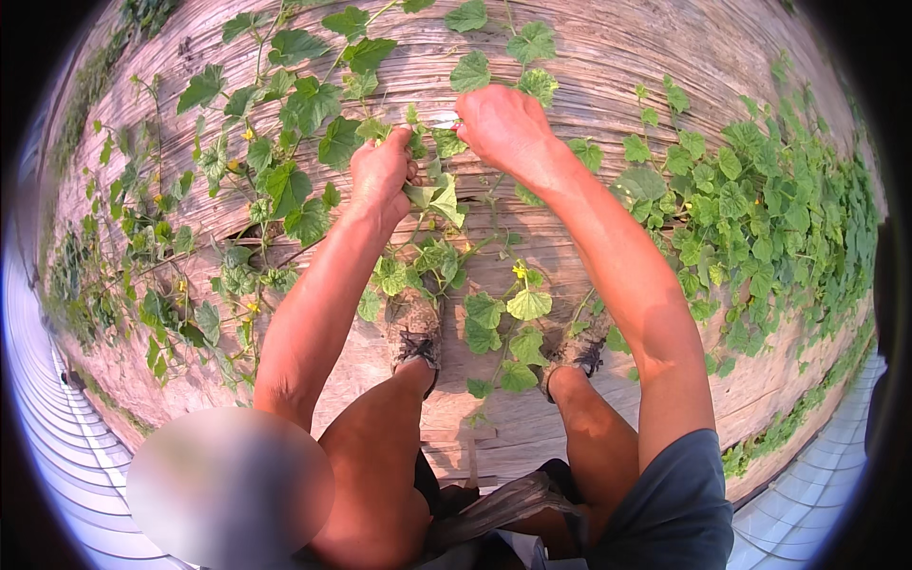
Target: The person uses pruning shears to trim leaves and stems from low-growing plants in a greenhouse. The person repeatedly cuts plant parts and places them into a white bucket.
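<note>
My left hand pinches a green vine shoot between thumb and fingers, above the ground. A pale folded leaf hangs just below that hand. To its right, my right hand is closed around a small tool, most of which the fist hides. Only its shiny metal blade and a bit of red show, pointing left toward the shoot. A gap remains between the two hands, with small leaves in it. Whether the blade touches a stem, I cannot tell.
Vines with lobed leaves and yellow flowers trail between my shoes. More vines spread at left and grow densely at right. The ground cover looks like dry straw. Ribbed pale walls curve along both sides.
</note>
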Demonstrator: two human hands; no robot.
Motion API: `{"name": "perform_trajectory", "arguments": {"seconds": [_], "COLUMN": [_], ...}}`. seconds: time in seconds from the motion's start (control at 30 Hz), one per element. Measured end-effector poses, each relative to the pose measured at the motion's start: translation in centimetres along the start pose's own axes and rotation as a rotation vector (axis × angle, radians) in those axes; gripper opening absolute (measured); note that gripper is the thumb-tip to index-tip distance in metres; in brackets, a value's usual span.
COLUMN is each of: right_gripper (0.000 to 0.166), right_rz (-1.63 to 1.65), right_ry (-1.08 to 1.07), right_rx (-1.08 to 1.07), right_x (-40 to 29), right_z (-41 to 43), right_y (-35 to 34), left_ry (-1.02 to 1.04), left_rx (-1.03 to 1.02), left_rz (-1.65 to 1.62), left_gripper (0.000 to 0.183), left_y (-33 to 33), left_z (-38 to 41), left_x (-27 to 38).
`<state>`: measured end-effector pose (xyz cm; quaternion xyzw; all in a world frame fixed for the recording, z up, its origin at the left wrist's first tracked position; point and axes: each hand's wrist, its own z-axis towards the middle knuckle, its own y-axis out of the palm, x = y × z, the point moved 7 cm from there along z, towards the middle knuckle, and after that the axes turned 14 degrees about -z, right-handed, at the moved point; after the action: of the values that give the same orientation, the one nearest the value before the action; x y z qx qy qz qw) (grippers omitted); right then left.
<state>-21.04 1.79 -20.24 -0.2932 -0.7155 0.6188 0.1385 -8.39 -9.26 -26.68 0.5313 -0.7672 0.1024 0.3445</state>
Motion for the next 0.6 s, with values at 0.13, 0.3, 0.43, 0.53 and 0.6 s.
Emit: {"name": "perform_trajectory", "arguments": {"seconds": [0.13,0.3,0.43,0.53,0.6], "right_gripper": [0.022,0.022,0.016,0.009,0.005], "right_rz": [0.03,0.036,0.013,-0.063,-0.204], "right_ry": [0.016,-0.014,-0.048,-0.084,-0.108], "right_rx": [-0.035,0.011,0.115,0.235,0.277], "right_x": [-0.4,-1.6,-2.5,-3.4,-4.2], "right_z": [0.2,0.3,0.4,0.5,0.7], "right_y": [0.6,0.7,0.5,0.6,0.3], "left_ry": [-0.003,-0.034,-0.053,-0.063,-0.047], "left_rx": [-0.026,-0.018,-0.026,-0.05,-0.048], "left_rz": [-0.007,0.017,0.019,0.027,0.039], "left_gripper": [0.015,0.012,0.011,0.012,0.013], "left_y": [-0.2,-0.3,-0.5,-0.5,-0.8], "left_z": [-0.1,-0.3,-0.5,-0.7,-0.6], "left_x": [-0.3,-0.6,-0.8,-0.8,-0.4]}}
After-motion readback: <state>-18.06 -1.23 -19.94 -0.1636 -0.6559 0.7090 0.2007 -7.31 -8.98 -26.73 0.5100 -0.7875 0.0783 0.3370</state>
